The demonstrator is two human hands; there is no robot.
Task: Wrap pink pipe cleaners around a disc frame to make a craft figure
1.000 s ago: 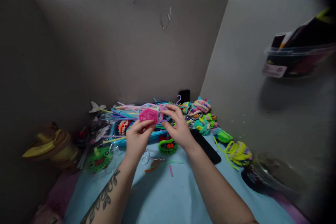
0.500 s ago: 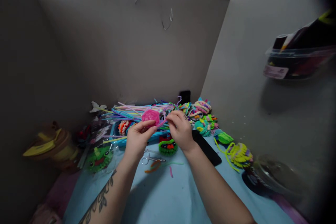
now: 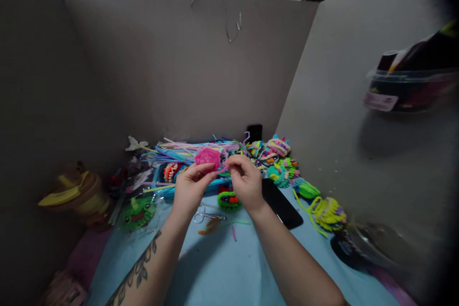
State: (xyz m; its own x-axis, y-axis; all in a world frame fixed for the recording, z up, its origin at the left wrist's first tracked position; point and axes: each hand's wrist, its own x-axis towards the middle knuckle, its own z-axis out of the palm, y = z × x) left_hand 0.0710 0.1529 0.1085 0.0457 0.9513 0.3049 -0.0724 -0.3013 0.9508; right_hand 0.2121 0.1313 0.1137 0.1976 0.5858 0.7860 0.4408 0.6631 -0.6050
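Observation:
A round bright pink coil, apparently wound from pipe cleaner, is held up in front of the tray of stems. My left hand pinches its lower edge between thumb and fingers. From the coil a short pink pipe cleaner end runs to the right, where my right hand is closed on it with curled fingertips. Below the hands, a green fuzzy figure with red and black parts lies on the blue cloth. Scissors and orange pipe cleaner scraps are just left of it.
Behind the hands, a blue tray holds many coloured pipe cleaners. To the right are a black phone, several fuzzy figures and a yellow-green bundle. A bagged green figure and brown-yellow object sit left. Grey panels enclose the table.
The view has shifted slightly, so everything sits a little further right. My right hand has turned a little and its fingers are curled closer to the coil. Both hands keep hold of the pink piece.

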